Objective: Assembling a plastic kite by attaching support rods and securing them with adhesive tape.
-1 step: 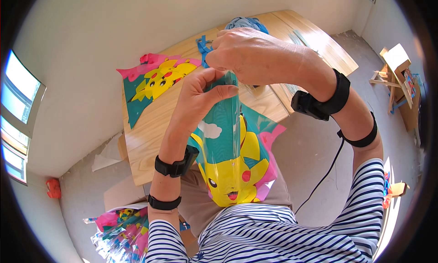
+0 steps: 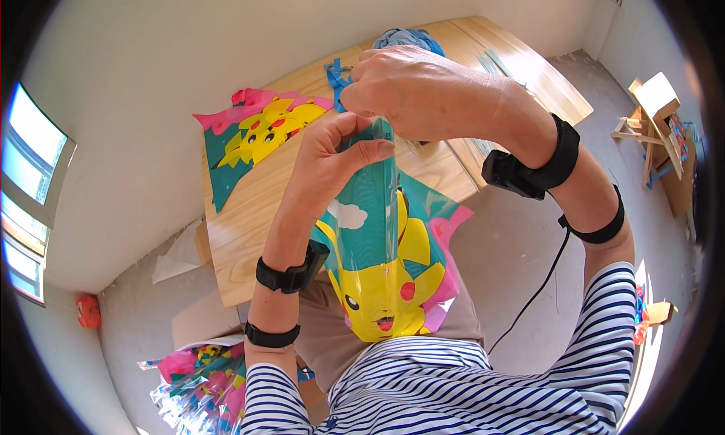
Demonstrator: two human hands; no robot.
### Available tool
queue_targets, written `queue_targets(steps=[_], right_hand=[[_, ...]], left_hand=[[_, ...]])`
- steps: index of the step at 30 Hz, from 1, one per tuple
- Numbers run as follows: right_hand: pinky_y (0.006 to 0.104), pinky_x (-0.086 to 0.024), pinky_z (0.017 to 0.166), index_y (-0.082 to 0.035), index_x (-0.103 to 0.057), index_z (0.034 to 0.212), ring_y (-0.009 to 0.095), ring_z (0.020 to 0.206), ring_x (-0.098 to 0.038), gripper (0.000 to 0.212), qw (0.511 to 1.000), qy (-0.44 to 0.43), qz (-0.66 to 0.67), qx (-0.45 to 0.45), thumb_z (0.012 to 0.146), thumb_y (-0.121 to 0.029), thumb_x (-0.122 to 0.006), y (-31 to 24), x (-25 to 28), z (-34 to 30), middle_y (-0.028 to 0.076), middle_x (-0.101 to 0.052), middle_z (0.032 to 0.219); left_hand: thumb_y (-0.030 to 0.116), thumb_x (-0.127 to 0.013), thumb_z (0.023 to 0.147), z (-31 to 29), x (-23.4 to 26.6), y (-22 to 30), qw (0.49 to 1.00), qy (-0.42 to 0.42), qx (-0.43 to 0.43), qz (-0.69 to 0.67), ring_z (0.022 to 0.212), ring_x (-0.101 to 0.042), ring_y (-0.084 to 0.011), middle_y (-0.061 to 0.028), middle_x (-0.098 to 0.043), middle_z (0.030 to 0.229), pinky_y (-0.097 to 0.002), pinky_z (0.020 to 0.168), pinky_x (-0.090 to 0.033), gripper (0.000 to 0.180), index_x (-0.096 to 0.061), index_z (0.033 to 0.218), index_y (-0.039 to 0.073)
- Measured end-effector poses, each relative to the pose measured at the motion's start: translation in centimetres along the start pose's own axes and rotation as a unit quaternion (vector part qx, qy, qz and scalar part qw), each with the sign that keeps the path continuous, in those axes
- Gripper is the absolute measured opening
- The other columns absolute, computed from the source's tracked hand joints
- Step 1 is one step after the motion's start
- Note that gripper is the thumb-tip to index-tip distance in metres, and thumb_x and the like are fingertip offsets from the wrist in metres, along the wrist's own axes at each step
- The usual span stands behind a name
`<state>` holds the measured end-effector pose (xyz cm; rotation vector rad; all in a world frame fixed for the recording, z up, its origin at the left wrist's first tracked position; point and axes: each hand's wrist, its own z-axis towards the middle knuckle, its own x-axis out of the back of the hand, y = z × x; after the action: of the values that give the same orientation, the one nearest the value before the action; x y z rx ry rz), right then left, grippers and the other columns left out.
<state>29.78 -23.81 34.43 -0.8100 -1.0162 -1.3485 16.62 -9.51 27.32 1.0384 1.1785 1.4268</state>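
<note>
A teal, yellow and pink plastic kite sheet [image 2: 364, 239], printed with a yellow cartoon figure, hangs from my hands down over my lap. My left hand [image 2: 332, 148] pinches its narrow top end, thumb laid across the near face and the other fingers behind. Just above and to the right, my right hand [image 2: 408, 91] is closed, back of the hand toward me, right by the top of the sheet. Its curled fingers hide whatever they hold. Black straps with small boxes circle both my forearms.
On the wooden table [image 2: 242, 246] lie another printed kite sheet [image 2: 264, 137], blue strips [image 2: 336, 76], a grey-blue bundle [image 2: 408, 37] and thin pale rods [image 2: 495, 61]. Folded sheets [image 2: 200, 390] fill a box at lower left. A small wooden stand [image 2: 653, 125] is far right. A black cable [image 2: 540, 284] hangs from my right arm.
</note>
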Motion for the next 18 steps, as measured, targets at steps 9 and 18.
queue_targets(steps=[9, 18], right_hand=[[0.0415, -0.055, 0.066, 0.002, -0.069, 0.084, 0.036, 0.076, -0.068, 0.011, 1.0, -0.002, -0.001, -0.002, 0.074, 0.001, -0.065, 0.0, 0.1, 0.1, 0.019, -0.068, 0.078], [0.0423, -0.051, 0.066, 0.002, -0.067, 0.083, 0.037, 0.073, -0.063, 0.009, 0.985, -0.053, 0.13, -0.1, 0.075, -0.001, -0.063, 1.0, 0.4, 0.3, 0.021, -0.064, 0.076]], left_hand=[[0.009, -0.071, 0.092, 0.2, -0.5, -0.2, 0.999, 0.014, -0.032, 0.009, 0.075, -0.062, -0.0049, 0.0015, -0.066, 0.085, -0.0216, 0.067, -0.052, 0.012, -0.069, 0.099, 0.0], [0.005, -0.074, 0.088, 0.2, -0.1, -0.4, 1.0, -0.005, -0.009, -0.006, 0.074, -0.058, -0.0025, 0.0044, -0.065, 0.082, -0.0195, 0.068, -0.048, 0.008, -0.07, 0.095, 0.003]])
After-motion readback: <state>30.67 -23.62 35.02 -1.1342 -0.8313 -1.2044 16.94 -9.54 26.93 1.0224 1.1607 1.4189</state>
